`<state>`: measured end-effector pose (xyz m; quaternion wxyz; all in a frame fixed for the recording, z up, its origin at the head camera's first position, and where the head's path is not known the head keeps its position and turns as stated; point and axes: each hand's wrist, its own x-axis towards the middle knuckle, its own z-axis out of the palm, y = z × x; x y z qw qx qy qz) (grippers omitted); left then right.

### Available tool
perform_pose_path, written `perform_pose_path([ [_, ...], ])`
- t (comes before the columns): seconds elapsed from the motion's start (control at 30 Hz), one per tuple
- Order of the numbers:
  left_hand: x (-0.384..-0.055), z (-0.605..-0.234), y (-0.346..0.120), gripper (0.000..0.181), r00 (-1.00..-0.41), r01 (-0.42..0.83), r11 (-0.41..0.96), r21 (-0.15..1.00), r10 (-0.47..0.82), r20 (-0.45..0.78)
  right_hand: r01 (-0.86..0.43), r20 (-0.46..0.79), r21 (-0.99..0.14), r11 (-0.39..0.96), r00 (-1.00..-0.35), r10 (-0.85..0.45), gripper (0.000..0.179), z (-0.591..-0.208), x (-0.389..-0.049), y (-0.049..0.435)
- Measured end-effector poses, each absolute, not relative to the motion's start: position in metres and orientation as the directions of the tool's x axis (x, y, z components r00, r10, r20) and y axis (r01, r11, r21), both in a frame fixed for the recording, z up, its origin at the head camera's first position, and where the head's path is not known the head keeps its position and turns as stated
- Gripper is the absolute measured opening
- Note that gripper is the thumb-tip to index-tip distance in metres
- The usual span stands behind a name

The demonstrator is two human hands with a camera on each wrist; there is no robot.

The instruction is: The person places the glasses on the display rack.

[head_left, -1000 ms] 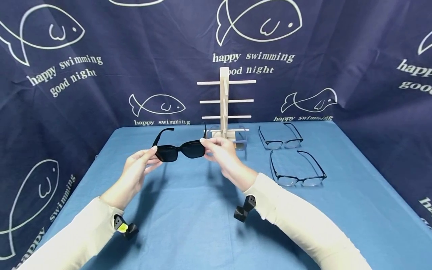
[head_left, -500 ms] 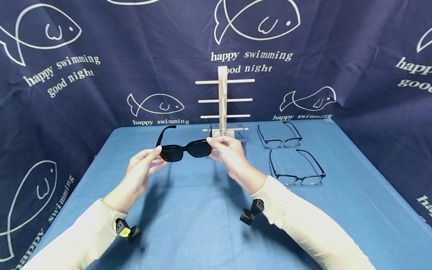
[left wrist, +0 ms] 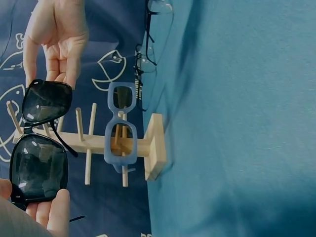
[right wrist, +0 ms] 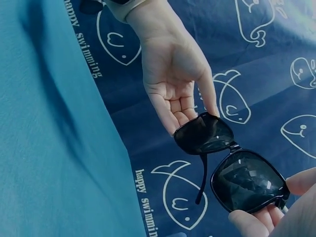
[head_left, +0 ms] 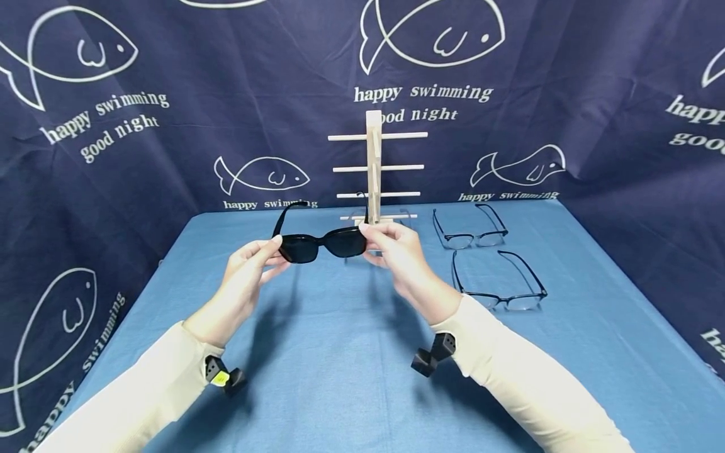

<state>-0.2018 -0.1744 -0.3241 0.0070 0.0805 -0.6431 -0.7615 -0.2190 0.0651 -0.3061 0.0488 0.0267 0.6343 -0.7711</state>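
Black sunglasses [head_left: 345, 241] are held up over the table, both temples unfolded and pointing away from me. My left hand [head_left: 245, 278] pinches their left end between thumb and fingers. At the opposite end, my right hand [head_left: 406, 261] pinches the corner by the hinge. Just beyond stands a wooden display rack [head_left: 374, 160] with several crossbars. In the left wrist view, glasses with a thick light-blue frame [left wrist: 118, 118] hang on its lowest bar. The head view shows the sunglasses' right temple overlapping the lower part of the rack; my right hand mostly hides the blue pair there.
Two pairs of dark-rimmed eyeglasses lie unfolded to the right, one pair [head_left: 477, 240] behind the other pair [head_left: 503, 301]. A blue cloth [head_left: 340, 377] covers the table. Dark blue fabric [head_left: 272, 107] with fish drawings hangs behind and at the sides.
Both hands have carried the sunglasses to the right and slightly up and away, closer to the rack. Their grip stays the same, and the eyeglasses on the table have not moved.
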Motion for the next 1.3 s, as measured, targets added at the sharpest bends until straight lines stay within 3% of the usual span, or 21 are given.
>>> perform_pose_path([
  [0.57, -0.213, -0.318, -0.161, 0.026, -0.986, -0.138, -0.143, 0.980, -0.075, -0.150, 0.130, -0.131, -0.972, -0.194, -0.991, -0.009, 0.014, -0.301, -0.217, 0.080],
  [1.3, -0.221, -0.316, -0.144, 0.022, -0.986, -0.149, -0.129, 0.980, -0.057, -0.157, 0.125, -0.132, -0.974, -0.190, -0.991, 0.023, 0.014, -0.298, -0.216, 0.095],
])
